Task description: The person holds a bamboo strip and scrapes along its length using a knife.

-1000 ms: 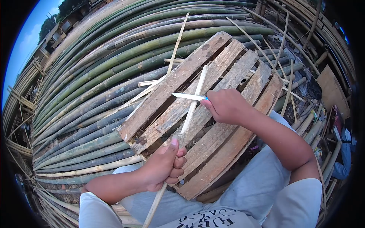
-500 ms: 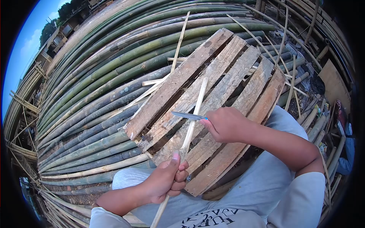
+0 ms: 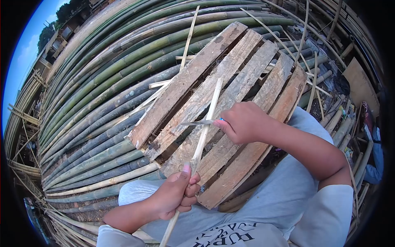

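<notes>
The left hand [image 3: 180, 193] is curled tight, thumb [image 3: 184, 174] laid on top, by the pallet's [image 3: 247, 78] near edge; I see the right hand [image 3: 242, 122] fisted above its middle, elbow [image 3: 336, 171] bent

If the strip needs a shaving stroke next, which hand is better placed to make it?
Probably the right hand: it holds the knife, which already crosses the strip. The left hand is closed around the strip lower down, so it seems better for steadying.

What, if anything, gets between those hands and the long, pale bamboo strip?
Nothing visible blocks the left hand, which grips the long, pale bamboo strip. At the right hand, only the thin metal knife it holds comes between, crossing the strip beyond the left hand.
</notes>
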{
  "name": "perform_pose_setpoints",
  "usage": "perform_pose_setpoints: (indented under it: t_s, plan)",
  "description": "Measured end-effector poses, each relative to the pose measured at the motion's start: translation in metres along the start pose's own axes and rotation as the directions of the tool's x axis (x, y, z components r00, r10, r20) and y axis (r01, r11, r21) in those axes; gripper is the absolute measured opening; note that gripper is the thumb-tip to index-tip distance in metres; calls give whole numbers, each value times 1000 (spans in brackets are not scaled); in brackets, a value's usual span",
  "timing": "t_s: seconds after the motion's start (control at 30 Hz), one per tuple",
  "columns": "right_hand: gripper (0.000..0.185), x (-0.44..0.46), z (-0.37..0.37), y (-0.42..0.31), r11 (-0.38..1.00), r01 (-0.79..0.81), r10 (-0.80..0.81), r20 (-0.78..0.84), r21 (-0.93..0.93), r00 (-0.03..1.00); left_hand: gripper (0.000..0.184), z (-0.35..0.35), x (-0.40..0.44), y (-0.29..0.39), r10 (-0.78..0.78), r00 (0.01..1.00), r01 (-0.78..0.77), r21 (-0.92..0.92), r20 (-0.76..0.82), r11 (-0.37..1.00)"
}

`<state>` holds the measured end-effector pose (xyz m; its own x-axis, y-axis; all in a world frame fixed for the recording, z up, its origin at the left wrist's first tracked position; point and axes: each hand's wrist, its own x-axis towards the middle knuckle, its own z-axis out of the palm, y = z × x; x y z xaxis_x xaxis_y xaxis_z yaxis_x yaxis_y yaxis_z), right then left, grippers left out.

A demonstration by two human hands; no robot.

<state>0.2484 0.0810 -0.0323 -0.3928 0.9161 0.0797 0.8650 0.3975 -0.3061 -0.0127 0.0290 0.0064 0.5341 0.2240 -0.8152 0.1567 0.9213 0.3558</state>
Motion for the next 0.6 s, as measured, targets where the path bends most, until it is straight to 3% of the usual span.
perform_pose_setpoints:
  t_s: [0.33,0.6]
  plan:
    - [41,-2,3,-8,997,65,-67,-49,-46,997,43,7,1,-4,26,999,-26,11,-39,1000]
    - [40,-7,6,4,997,-10,3,-81,-81,997,45,6,-1,-12,7,1000,-7,-1,-12,1000]
